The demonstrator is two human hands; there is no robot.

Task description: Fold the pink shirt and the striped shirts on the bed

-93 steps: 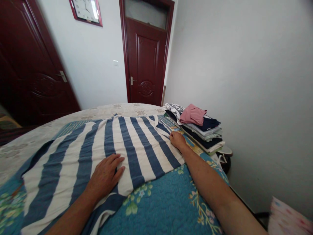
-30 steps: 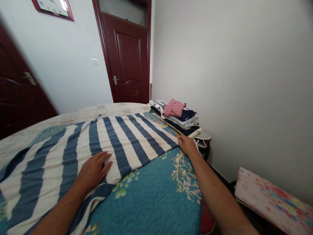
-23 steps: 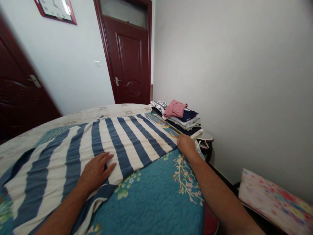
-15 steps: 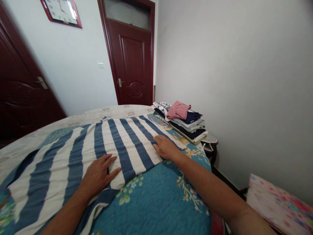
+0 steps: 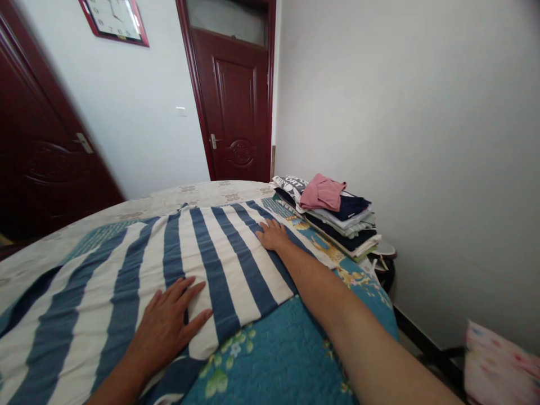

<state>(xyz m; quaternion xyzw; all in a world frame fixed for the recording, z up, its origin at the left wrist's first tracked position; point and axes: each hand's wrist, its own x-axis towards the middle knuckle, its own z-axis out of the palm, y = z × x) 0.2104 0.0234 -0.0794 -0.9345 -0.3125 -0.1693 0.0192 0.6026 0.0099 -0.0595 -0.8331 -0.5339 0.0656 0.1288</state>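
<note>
A blue-and-white striped garment (image 5: 202, 247) lies spread over a teal quilted cloth (image 5: 274, 351) with a flower pattern. My left hand (image 5: 171, 315) rests on its near part, fingers spread. Farther off, my right hand (image 5: 273, 233) lies flat on the stripes near the garment's right side, fingers stretched out. Neither hand grips the fabric. Wrinkles run through the garment's left part, and its near edge by my left forearm is bunched. The right part lies smoother.
A stack of folded clothes (image 5: 343, 225) topped by a pink garment (image 5: 323, 192) stands at the table's right edge. Under the quilt is a pale patterned tablecloth (image 5: 202, 191). A stool (image 5: 386, 253) stands by the wall, and a pink floral item (image 5: 498, 365) is at lower right.
My right hand has slid away from me across the striped garment, its fingers reaching flatter. My left hand stays on the near part with fingers more spread. The view has turned slightly left.
</note>
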